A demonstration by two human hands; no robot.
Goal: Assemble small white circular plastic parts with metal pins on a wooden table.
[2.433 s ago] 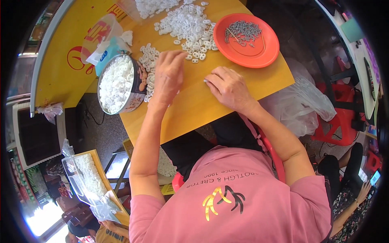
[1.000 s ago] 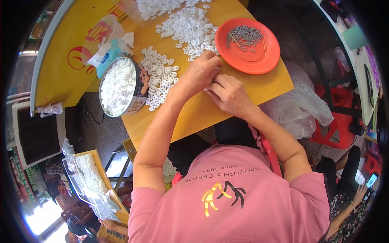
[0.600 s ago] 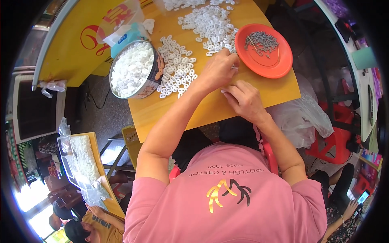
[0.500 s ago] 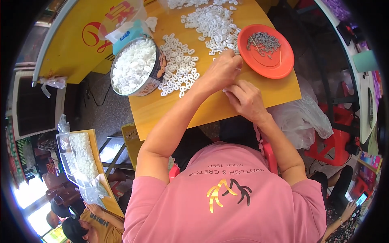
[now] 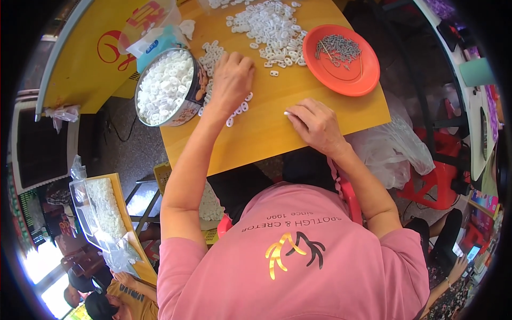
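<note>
My left hand (image 5: 230,80) is over the pile of small white oval two-holed plastic pieces (image 5: 211,52) beside the round tub. Its fingers are curled downward, their tips hidden, so whatever they pinch cannot be made out. Close to the table's near edge, my right hand (image 5: 317,125) is closed on a small white plastic piece (image 5: 287,113), which pokes out between thumb and forefinger. Beyond it on the right lies a red plate (image 5: 346,85) with small grey metal screw-like parts (image 5: 341,47) and thin sticks. A second heap of white pieces (image 5: 272,26) spreads left of the plate.
At the yellow table's (image 5: 256,144) left edge stands a round tub (image 5: 184,113) filled with white pieces, a tissue pack (image 5: 160,45) behind it. Clear plastic bags (image 5: 392,152) hang at the right, near a red stool (image 5: 432,181). Another person (image 5: 130,298) sits lower left.
My left hand has moved left, from beside my right hand to the pile near the tub. My right hand stays near the table's front edge, its white piece now showing. The view has shifted slightly.
</note>
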